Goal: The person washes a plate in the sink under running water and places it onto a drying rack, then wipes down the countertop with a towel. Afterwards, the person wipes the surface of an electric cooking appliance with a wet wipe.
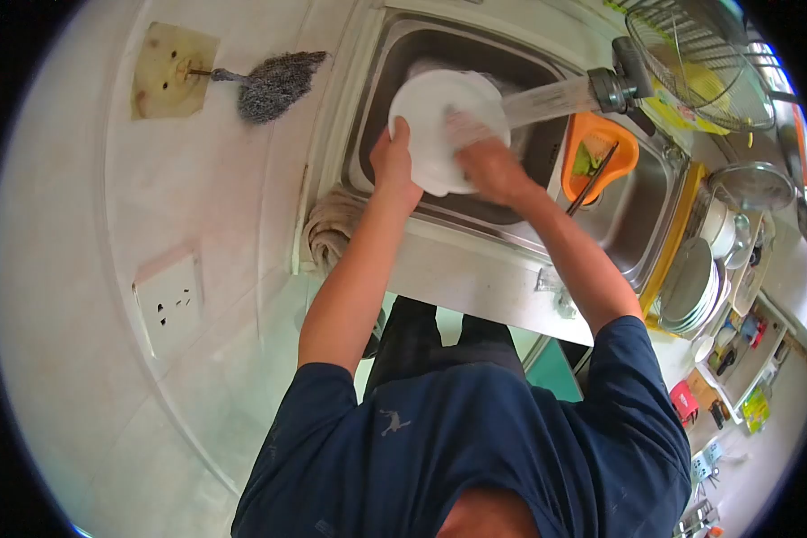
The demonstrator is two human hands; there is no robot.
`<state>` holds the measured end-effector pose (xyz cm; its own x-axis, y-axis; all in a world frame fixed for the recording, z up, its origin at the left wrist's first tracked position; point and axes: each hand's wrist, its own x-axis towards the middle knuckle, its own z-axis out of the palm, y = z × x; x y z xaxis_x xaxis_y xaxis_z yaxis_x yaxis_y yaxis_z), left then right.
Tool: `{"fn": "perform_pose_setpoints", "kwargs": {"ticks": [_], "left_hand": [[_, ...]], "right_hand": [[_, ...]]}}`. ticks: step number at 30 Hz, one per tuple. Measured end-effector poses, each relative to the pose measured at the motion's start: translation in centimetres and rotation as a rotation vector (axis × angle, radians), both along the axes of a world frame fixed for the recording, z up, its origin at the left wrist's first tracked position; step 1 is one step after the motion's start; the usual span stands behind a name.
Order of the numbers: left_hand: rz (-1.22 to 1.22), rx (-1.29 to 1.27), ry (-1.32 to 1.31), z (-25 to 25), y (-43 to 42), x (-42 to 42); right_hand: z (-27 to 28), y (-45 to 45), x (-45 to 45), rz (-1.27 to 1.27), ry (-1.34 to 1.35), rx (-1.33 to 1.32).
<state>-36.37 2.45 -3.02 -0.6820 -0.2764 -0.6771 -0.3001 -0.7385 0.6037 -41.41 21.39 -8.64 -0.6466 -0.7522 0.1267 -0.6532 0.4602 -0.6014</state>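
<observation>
A white plate [429, 108], perhaps a shallow bowl, is held tilted over the left basin of the steel sink [368, 117]. My left hand [394, 163] grips it by its left edge, thumb on the inner face and fingers out of sight behind. Across the plate's inner surface lies my right hand [489, 161], its fingers smeared by motion; whether it holds anything is not visible. From the faucet [614, 88] a stream of water [547, 103] runs toward the plate and right hand.
An orange strainer basket [628, 148] with green scraps and a dark stick sits by the right basin. Stacked plates [688, 285] stand farther right, below a wire rack [690, 76]. A rolled towel [330, 229] lies left of the sink; a steel-wool scrubber [278, 87] hangs on the wall.
</observation>
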Motion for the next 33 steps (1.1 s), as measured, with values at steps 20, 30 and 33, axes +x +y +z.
{"fn": "perform_pose_setpoints", "kwargs": {"ticks": [20, 30, 33], "left_hand": [[-0.254, -0.149, 0.089, 0.9, 0.3, 0.9], [0.028, -0.03, 0.114, 0.6, -1.5, 0.6], [0.015, 0.005, 0.111, 0.2, 0.2, 0.6]], "right_hand": [[4.9, -2.0, -8.4, -0.292, -0.032, 0.287], [3.5, -2.0, 0.3, -0.038, -0.141, -0.106], [2.2, -2.3, -0.2, -0.42, -0.671, -0.225]]}}
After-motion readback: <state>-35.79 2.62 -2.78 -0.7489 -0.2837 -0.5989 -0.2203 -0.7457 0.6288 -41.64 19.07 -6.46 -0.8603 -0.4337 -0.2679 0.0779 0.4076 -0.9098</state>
